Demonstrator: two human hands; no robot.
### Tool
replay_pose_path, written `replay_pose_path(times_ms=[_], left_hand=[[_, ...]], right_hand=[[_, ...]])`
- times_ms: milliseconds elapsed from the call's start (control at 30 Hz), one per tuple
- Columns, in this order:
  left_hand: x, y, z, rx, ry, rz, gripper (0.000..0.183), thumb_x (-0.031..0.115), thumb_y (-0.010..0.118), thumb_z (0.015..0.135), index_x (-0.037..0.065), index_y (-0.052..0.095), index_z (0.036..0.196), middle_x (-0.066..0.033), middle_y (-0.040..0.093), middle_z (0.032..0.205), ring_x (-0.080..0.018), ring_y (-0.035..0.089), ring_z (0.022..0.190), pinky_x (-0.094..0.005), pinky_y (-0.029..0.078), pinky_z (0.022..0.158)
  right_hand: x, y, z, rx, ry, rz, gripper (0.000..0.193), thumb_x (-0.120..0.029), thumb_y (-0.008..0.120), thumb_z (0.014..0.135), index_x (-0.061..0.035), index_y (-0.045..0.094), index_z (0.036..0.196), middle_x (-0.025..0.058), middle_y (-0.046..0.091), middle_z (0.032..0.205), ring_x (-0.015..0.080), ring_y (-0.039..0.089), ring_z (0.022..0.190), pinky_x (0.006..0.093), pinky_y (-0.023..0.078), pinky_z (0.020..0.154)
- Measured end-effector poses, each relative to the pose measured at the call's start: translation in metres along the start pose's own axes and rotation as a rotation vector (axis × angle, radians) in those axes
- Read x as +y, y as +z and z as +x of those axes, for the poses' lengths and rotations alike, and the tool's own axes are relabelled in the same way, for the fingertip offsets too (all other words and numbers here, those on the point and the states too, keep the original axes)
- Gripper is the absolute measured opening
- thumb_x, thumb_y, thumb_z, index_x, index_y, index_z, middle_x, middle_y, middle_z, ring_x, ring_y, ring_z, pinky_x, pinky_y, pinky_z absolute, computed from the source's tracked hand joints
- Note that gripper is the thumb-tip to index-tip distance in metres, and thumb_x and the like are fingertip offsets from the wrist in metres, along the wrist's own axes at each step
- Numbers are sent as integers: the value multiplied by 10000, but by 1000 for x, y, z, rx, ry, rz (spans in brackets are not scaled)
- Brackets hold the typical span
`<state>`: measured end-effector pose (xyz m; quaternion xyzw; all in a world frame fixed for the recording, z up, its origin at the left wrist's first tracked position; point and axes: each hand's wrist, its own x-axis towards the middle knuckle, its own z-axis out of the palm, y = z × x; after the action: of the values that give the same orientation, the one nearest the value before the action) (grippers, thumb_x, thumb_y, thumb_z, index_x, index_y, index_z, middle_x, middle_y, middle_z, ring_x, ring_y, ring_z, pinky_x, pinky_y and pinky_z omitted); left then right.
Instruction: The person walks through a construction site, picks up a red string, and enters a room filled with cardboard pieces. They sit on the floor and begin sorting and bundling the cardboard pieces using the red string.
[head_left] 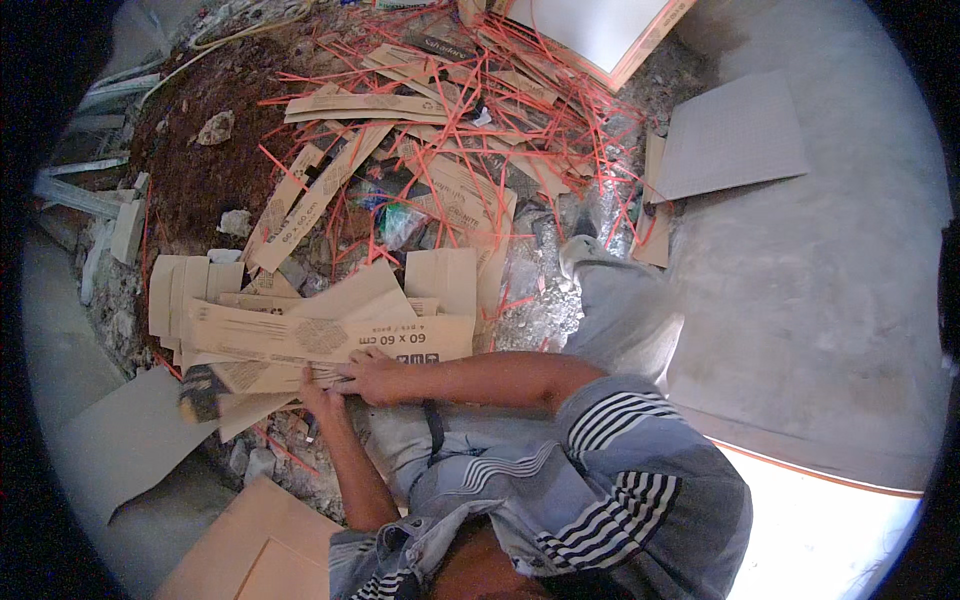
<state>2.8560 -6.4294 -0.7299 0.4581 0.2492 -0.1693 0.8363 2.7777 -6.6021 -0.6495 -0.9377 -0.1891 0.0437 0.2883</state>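
Left of centre, a stack of flattened brown cardboard packing strips (300, 345) is gripped at its lower edge by both hands: right hand (368, 378) clamped on top, left hand (318, 400) closed beneath. Judged light, floppy, slippery between layers; best pinched mid-length.

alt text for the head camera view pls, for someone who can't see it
Both hands, left hand and right hand, grip a flattened cardboard box low over rubble. Beyond lie cardboard strips tangled in orange plastic straps, and a grey tile rests on the concrete floor.
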Motion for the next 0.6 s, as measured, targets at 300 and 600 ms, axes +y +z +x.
replay_pose_path(times_ms=[300,600], left_hand=[[-30,-3,31,319,40,325,435,200,564,952,-93,485,1264,-168,601,1218,-318,620,1034,-434,543,871],[88,19,7,244,224,8,730,458,664,875,46,378,1405,-186,490,1362,-369,586,1110,-515,523,908]], right_hand=[[47,12,24,8,240,1,830,-536,681,798,-291,320,1504,174,305,1533,470,261,1389,687,194,1077],[63,26,-13,-44,298,-96,854,-625,658,767,-303,351,1496,168,286,1547,449,247,1400,687,205,1058]])
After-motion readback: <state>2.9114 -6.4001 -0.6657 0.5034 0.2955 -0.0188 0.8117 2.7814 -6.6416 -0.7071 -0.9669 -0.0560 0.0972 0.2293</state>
